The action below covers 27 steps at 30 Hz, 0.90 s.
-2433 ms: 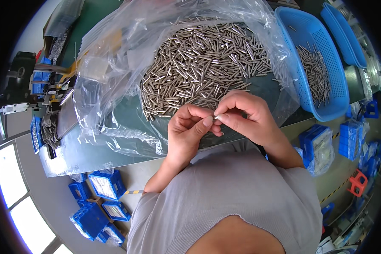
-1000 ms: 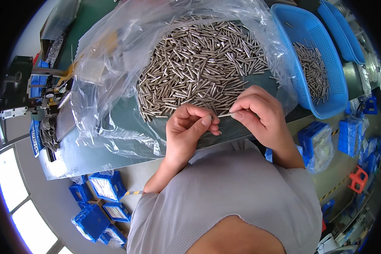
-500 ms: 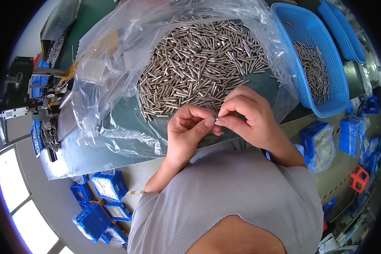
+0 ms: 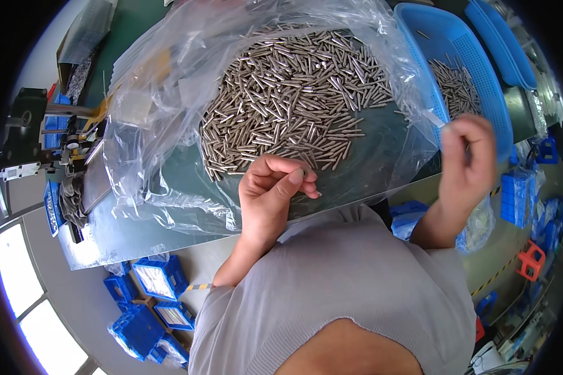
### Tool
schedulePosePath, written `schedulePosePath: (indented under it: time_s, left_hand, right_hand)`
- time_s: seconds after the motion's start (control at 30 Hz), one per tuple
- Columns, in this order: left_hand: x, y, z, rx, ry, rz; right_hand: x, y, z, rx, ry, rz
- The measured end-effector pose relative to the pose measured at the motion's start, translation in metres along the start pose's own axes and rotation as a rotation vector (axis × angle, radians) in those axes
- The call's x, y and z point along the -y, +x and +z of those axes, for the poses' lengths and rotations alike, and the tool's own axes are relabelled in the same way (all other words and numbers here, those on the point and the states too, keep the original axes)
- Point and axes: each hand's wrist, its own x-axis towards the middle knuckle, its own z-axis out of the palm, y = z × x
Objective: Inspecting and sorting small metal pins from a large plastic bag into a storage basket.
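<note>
My left hand (image 4: 270,192) is closed in front of the pile, thumb against the curled fingers. The small dark end of a metal pin (image 4: 304,172) shows at its thumb tip; the rest is hidden. At the near side of the blue basket (image 4: 498,106), my right hand (image 4: 470,153) is pinched and blurred by motion. A slim pale metal pin (image 4: 434,118), also smeared, juts from its fingertips toward the left. A large pile of metal pins (image 4: 288,94) lies on clear plastic sheeting (image 4: 162,144), beyond my left hand. More pins (image 4: 458,86) lie inside the basket.
A second blue basket (image 4: 503,47) stands at the far right. Dark fixtures (image 4: 28,125) stand at the left end of the green table (image 4: 122,234). Blue crates (image 4: 137,328) sit on the floor at left, and a red stool (image 4: 532,261) at right.
My right hand has parted from the left and swung right to the blue basket, with a slim pin at its fingertips. The left hand stays nearly in place, slightly further left.
</note>
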Motion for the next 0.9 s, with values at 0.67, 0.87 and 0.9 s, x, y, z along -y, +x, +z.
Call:
schedulePosePath:
  time_s: [0.67,0.87,0.9]
  left_hand:
    - [0.0,-0.002,0.001,-0.067,0.032,0.002]
    - [0.0,-0.001,-0.001,-0.027,0.013,-0.014]
    - [0.0,-0.001,-0.001,-0.017,0.01,-0.016]
  right_hand:
    - [0.005,-0.036,0.077,0.612,0.026,-0.178]
    - [0.011,-0.03,0.066,0.558,0.342,0.018]
    - [0.015,-0.028,0.063,0.563,0.481,0.111]
